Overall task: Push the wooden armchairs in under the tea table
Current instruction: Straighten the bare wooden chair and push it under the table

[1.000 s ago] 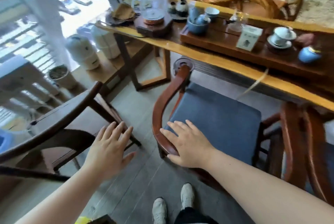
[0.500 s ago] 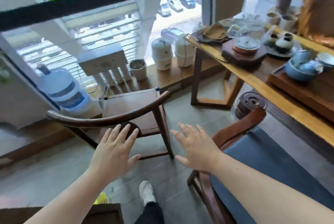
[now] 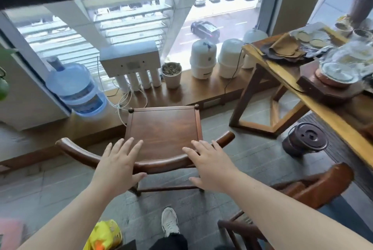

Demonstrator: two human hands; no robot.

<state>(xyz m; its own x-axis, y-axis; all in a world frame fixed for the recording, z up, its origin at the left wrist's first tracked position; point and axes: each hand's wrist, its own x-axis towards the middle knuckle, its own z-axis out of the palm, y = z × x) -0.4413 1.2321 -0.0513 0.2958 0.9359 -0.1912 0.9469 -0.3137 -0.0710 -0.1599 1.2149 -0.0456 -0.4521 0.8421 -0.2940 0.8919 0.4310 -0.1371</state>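
A dark wooden chair [image 3: 164, 128] with a bare square seat and a curved back rail stands in front of me, facing the window, away from the tea table [image 3: 331, 116] at the right. My left hand [image 3: 117, 167] and my right hand [image 3: 210, 167] hover spread and open over the back rail, fingers pointing forward; whether they touch the rail is unclear. Neither grips anything. A second armchair [image 3: 314, 187] with a blue cushion shows at the lower right, beside the table.
A low wooden ledge under the window carries a water jug [image 3: 75, 90], a white filter unit [image 3: 131, 62], a small pot [image 3: 172, 75] and white tanks [image 3: 203, 59]. A dark round lidded pot [image 3: 304, 141] sits on the floor by the table leg. My shoe [image 3: 170, 221] is below.
The view has swung left from the cushioned armchair to the bare wooden chair. My right hand left the cushioned chair's arm, and both hands moved over the other chair's back rail.
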